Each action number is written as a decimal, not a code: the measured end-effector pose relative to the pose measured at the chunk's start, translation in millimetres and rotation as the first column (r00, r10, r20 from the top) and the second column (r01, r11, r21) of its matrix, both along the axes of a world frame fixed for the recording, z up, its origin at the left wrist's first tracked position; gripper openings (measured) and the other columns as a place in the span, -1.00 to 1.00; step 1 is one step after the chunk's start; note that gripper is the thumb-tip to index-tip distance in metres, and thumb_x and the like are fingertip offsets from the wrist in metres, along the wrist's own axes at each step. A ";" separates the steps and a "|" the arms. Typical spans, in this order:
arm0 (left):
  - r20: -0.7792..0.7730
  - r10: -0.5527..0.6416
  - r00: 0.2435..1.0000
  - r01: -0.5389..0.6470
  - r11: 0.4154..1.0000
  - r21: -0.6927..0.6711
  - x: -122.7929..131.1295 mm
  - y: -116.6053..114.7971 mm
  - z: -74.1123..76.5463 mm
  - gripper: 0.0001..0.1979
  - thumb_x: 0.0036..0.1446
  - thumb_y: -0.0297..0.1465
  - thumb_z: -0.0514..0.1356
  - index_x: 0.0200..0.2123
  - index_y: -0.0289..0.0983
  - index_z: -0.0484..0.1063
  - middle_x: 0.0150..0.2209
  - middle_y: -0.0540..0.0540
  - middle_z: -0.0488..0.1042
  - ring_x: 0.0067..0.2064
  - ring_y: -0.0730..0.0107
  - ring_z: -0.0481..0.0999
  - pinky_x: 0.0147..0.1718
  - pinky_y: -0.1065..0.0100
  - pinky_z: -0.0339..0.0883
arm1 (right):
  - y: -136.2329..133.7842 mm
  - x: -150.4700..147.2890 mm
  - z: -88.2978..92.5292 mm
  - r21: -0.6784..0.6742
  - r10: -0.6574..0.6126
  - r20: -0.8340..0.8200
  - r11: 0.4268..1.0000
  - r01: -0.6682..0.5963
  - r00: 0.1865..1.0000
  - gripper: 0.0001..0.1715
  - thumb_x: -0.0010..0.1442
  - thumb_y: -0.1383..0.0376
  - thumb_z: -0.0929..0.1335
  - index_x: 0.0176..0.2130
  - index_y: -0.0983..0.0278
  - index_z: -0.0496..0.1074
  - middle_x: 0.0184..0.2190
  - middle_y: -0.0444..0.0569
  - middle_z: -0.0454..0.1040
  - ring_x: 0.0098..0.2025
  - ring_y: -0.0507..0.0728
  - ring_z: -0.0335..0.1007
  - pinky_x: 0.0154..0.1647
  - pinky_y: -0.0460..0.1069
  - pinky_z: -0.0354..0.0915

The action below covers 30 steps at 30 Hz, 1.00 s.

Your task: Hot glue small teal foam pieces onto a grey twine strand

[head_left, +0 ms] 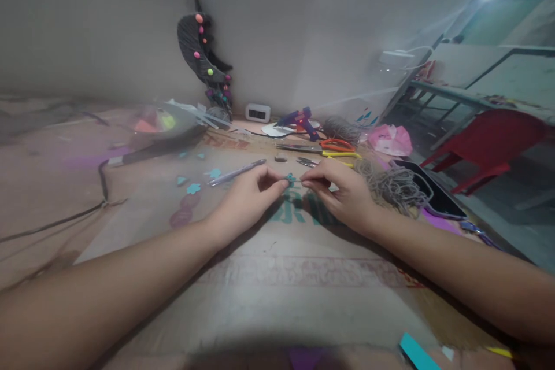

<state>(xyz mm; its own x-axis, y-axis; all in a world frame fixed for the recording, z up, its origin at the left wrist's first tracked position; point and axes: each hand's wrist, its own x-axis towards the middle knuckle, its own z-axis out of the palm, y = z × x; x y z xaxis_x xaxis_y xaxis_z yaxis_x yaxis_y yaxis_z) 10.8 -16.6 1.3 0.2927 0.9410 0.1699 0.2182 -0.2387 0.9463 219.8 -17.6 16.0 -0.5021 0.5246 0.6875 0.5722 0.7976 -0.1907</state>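
Over the covered tabletop, my left hand (260,188) is closed in a pinch at a small teal piece (290,177), perhaps a paper cutout. My right hand (344,191) faces it, thumb and forefinger pinching one end of a thin stick-like piece (297,181) that reaches toward the left fingertips. Whether the stick is joined to the teal piece is too small to tell. Left of my hands lie a teal flower cutout (193,188), another flower (215,173) and a pen (237,173). A small grey block (281,158) sits just beyond the fingertips.
Orange-handled scissors (338,145) and a yellow-handled tool (342,155) lie ahead. Behind them are a glue gun (301,121) and a white digital clock (258,113). Grey yarn (399,188) and a dark tablet-like device (433,191) are at right. A decorated crescent (191,46) stands against the wall.
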 end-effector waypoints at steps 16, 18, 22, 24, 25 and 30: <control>0.035 -0.063 0.997 0.065 0.996 -0.059 0.0 -1.3 1.6 -0.82 0.15 -0.26 0.23 -0.35 -0.26 0.43 -0.39 -0.02 0.50 -0.39 0.44 0.43 -0.38 0.37 0.27 | -0.7 -14.9 -1.0 -0.485 -0.144 -0.235 0.874 0.012 0.961 -0.83 0.24 0.26 0.34 -0.37 0.28 0.43 -0.50 -0.14 0.45 -0.47 0.00 0.32 -0.45 -0.09 0.21; 0.057 -0.074 0.996 0.079 0.993 -0.084 0.1 -0.4 0.5 -0.82 0.14 -0.26 0.24 -0.35 -0.26 0.42 -0.41 -0.01 0.49 -0.40 0.45 0.43 -0.39 0.38 0.28 | -0.7 -15.1 -2.2 -0.519 -0.132 -0.243 0.855 -0.014 0.961 -0.81 0.25 0.24 0.32 -0.37 0.28 0.41 -0.52 -0.16 0.41 -0.50 -0.01 0.27 -0.47 -0.09 0.18; 0.114 -0.096 0.989 0.109 0.988 -0.111 0.5 0.3 -0.3 -0.84 0.13 -0.28 0.25 -0.31 -0.26 0.43 -0.35 -0.04 0.53 -0.37 0.44 0.47 -0.37 0.38 0.31 | -0.2 -15.5 -4.9 -0.550 -0.121 -0.244 0.834 -0.035 0.962 -0.79 0.28 0.21 0.31 -0.35 0.27 0.37 -0.53 -0.19 0.35 -0.52 -0.03 0.22 -0.46 -0.09 0.17; 0.127 -0.102 0.987 0.116 0.987 -0.109 0.5 -0.3 0.2 -0.83 0.12 -0.30 0.26 -0.27 -0.27 0.45 -0.31 -0.05 0.54 -0.34 0.42 0.49 -0.35 0.37 0.32 | 0.5 -15.8 -5.9 -0.561 -0.120 -0.251 0.827 -0.043 0.961 -0.79 0.29 0.20 0.30 -0.34 0.27 0.36 -0.53 -0.20 0.33 -0.53 -0.03 0.21 -0.47 -0.09 0.17; 0.124 -0.099 0.987 0.111 0.989 -0.102 0.6 -0.7 0.6 -0.82 0.11 -0.30 0.27 -0.25 -0.27 0.45 -0.29 -0.06 0.54 -0.32 0.41 0.49 -0.34 0.36 0.33 | 0.7 -16.0 -6.2 -0.563 -0.121 -0.254 0.825 -0.045 0.960 -0.78 0.29 0.19 0.30 -0.34 0.27 0.35 -0.53 -0.20 0.33 -0.53 -0.03 0.21 -0.47 -0.09 0.17; 0.059 -0.066 0.996 0.069 0.997 -0.037 1.4 -2.1 1.6 -0.74 0.07 -0.28 0.30 -0.20 -0.29 0.47 -0.27 -0.09 0.53 -0.26 0.36 0.49 -0.28 0.32 0.35 | -1.3 -17.7 -4.8 -0.567 -0.140 -0.239 0.824 -0.021 0.961 -0.76 0.29 0.17 0.30 -0.35 0.27 0.35 -0.54 -0.19 0.32 -0.52 -0.02 0.22 -0.47 -0.09 0.17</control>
